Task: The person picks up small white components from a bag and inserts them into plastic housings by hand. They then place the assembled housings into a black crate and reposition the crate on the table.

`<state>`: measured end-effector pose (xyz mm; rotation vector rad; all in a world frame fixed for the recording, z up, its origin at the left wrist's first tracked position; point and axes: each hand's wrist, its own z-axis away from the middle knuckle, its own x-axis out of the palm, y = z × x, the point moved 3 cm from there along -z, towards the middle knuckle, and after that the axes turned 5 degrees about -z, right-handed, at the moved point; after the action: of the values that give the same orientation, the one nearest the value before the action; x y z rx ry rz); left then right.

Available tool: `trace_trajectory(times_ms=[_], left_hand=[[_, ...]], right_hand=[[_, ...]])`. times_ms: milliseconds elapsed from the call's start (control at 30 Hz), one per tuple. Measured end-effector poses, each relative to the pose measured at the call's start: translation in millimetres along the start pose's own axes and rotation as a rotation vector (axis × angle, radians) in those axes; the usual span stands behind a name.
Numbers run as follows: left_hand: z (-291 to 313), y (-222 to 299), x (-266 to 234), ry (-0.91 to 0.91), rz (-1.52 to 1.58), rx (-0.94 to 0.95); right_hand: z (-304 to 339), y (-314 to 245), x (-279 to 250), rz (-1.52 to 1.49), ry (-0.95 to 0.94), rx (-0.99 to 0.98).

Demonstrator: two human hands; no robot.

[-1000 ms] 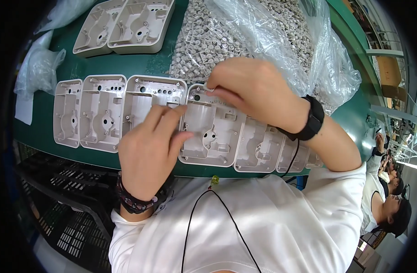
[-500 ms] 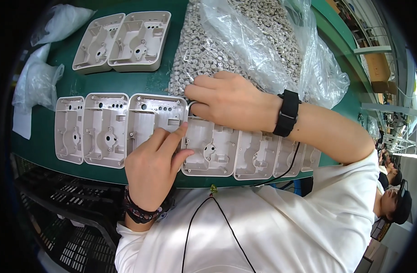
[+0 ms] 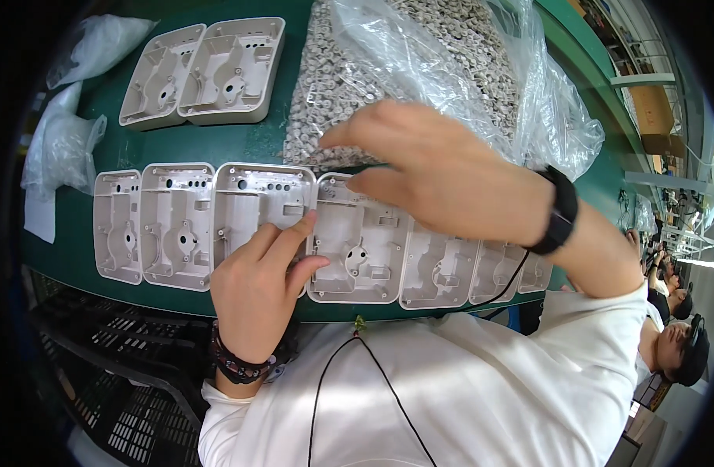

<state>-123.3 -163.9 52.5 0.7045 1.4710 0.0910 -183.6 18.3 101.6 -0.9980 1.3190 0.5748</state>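
Note:
A row of light grey plastic housings lies open side up along the near edge of the table. My left hand [image 3: 256,288] lies over the third housing [image 3: 252,191] from the left, fingertips at its right wall. Its thumb is spread apart, reaching over the neighbouring housing [image 3: 355,292]. Above that neighbour's far right corner hangs my right hand [image 3: 431,175], smeared by motion. Its thumb and forefinger are apart, and I see nothing between them. Just beyond it, a clear plastic bag [image 3: 419,58] holds a heap of small grey plastic parts [image 3: 326,101].
Two more housings [image 3: 225,70] stand together at the far left. Crumpled clear bags [image 3: 65,148] lie at the table's left edge. Black plastic crates [image 3: 116,373] are below the table on the left. A black cord [image 3: 509,288] crosses the right-hand housings. Other people sit at the far right.
My right hand has lifted away from the far left corner of the fourth housing and moved right, its fingers opening. The left hand keeps its place on the housings.

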Motion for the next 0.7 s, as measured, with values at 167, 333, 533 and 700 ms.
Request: trace_trajectory(times_ms=[167, 333, 533, 700], left_hand=[[2.2, 9.2, -1.6, -0.001, -0.04, -0.091], [-4.0, 19.0, -4.8, 0.053, -0.026, -0.026], [2.3, 46.9, 5.2, -0.164, -0.04, 0.065], [-3.2, 67.3, 10.9, -0.437, -0.024, -0.087]], right_hand=[[46.9, -46.1, -67.4, 0.059, 0.4, 0.099], [144.9, -58.0, -79.7, 0.324, 0.34, 0.739], [210.4, -88.7, -2.1, -0.49, 0.868, 1.084], [211.2, -109.2, 26.3, -0.307, 0.511, 0.783]])
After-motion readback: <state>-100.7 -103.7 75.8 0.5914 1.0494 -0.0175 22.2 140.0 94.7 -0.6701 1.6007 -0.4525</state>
